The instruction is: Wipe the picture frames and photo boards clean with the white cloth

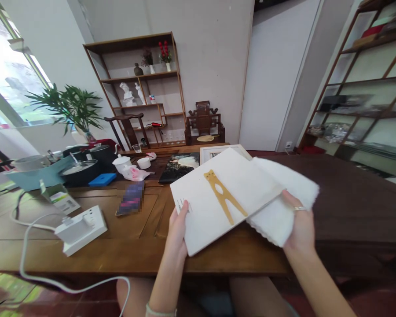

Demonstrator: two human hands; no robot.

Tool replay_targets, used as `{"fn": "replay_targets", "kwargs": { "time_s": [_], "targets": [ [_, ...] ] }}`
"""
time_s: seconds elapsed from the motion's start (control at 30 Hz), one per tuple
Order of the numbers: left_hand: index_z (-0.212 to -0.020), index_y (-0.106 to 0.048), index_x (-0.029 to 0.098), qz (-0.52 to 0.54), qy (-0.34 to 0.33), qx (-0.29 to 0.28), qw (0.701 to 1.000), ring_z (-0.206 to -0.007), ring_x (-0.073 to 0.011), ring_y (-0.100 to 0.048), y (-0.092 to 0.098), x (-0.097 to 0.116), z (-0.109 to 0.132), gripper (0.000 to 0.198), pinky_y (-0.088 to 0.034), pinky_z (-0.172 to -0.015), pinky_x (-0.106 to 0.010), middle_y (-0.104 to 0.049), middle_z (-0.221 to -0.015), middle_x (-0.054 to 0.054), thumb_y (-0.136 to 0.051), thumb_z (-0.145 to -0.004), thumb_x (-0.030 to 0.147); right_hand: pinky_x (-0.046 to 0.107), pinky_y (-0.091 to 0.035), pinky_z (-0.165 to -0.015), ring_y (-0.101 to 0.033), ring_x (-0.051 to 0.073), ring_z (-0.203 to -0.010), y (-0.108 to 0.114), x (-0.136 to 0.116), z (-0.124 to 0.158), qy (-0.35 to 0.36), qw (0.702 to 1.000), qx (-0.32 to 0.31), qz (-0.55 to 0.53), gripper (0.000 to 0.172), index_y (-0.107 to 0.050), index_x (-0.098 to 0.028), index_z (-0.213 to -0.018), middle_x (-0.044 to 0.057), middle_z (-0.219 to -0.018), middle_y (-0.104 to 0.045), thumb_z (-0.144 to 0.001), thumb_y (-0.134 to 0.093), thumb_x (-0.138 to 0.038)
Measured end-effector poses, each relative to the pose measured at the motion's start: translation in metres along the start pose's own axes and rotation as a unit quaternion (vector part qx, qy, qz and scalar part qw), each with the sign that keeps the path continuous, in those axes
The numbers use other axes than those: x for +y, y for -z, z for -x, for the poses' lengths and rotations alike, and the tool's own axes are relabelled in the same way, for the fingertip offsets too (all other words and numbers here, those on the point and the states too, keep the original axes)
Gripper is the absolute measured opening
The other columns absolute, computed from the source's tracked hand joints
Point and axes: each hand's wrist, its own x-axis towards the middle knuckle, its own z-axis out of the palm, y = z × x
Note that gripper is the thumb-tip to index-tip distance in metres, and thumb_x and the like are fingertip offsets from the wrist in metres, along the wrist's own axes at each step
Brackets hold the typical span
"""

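Note:
Above the table's front edge I hold a flat white book-like board (201,211), tilted, with a tan long-legged cat figure (220,191) on its face. Small dark print shows by its left edge. My left hand (178,231) is closed on the lower left side, thumb on top. My right hand (300,224), with a ring on one finger, is closed on a fluffy white cloth (273,218) and also touches the board's right corner. Part of the cloth lies behind the board. The fingers under both things are hidden.
The wooden table (145,240) carries a white power strip (86,229) with a trailing cable, a small box (61,198), a blurred purple item (131,198), a blue box (102,179), pots (81,171) and a white-framed picture (207,152). Shelves and chairs stand behind.

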Motion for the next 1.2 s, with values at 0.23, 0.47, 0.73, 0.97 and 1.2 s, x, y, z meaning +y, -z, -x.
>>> {"fn": "replay_targets", "kwargs": {
  "time_s": [0.23, 0.47, 0.73, 0.97, 1.2],
  "targets": [
    [-0.108, -0.056, 0.008, -0.097, 0.07, -0.065, 0.991, -0.052, -0.0191, -0.067, 0.026, 0.029, -0.018, 0.028, -0.056, -0.057, -0.03, -0.071, -0.068, -0.01, -0.053, -0.084, 0.022, 0.036, -0.053, -0.071, -0.063, 0.025, -0.087, 0.022, -0.032, -0.041, 0.18, 0.966, 0.014, 0.186, 0.049, -0.066, -0.015, -0.099, 0.01, -0.095, -0.067, -0.053, -0.079, -0.027],
    [-0.109, -0.056, 0.012, -0.136, 0.077, -0.079, 0.985, -0.056, -0.0192, -0.068, 0.031, 0.029, -0.019, 0.031, -0.056, -0.059, -0.03, -0.071, -0.071, -0.008, -0.059, -0.081, 0.024, 0.036, -0.049, -0.073, -0.064, 0.027, -0.083, 0.029, -0.032, -0.058, 0.369, 0.817, -0.026, 0.442, 0.045, -0.065, -0.015, -0.097, 0.013, -0.093, -0.068, -0.058, -0.076, -0.036],
    [-0.106, -0.058, 0.012, -0.148, 0.081, -0.095, 0.981, -0.061, -0.019, -0.068, 0.037, 0.024, -0.023, 0.026, -0.055, -0.06, -0.028, -0.071, -0.074, -0.009, -0.059, -0.081, 0.02, 0.035, -0.049, -0.073, -0.061, 0.025, -0.089, 0.023, -0.03, -0.064, 0.311, 0.848, -0.128, 0.41, 0.055, -0.059, -0.017, -0.107, 0.012, -0.102, -0.064, -0.058, -0.076, -0.034],
    [-0.101, -0.059, 0.011, -0.166, 0.064, -0.07, 0.982, -0.059, -0.0192, -0.068, 0.037, 0.023, -0.024, 0.023, -0.052, -0.052, -0.026, -0.071, -0.074, -0.009, -0.059, -0.08, 0.02, 0.035, -0.047, -0.064, -0.062, 0.025, -0.077, 0.03, -0.02, -0.069, 0.454, 0.633, -0.288, 0.557, 0.017, -0.059, -0.02, -0.076, 0.01, -0.086, -0.066, -0.068, -0.052, -0.007],
    [-0.092, -0.061, 0.012, -0.213, 0.048, -0.08, 0.973, -0.064, -0.0189, -0.067, 0.036, 0.021, -0.024, 0.016, -0.05, -0.054, -0.025, -0.071, -0.075, -0.009, -0.06, -0.08, 0.023, 0.044, -0.044, -0.088, -0.042, 0.028, -0.122, 0.016, 0.004, -0.035, 0.513, 0.447, -0.462, 0.569, 0.044, -0.059, -0.02, -0.091, 0.009, -0.13, -0.05, -0.067, -0.036, 0.009]
  ]
}}
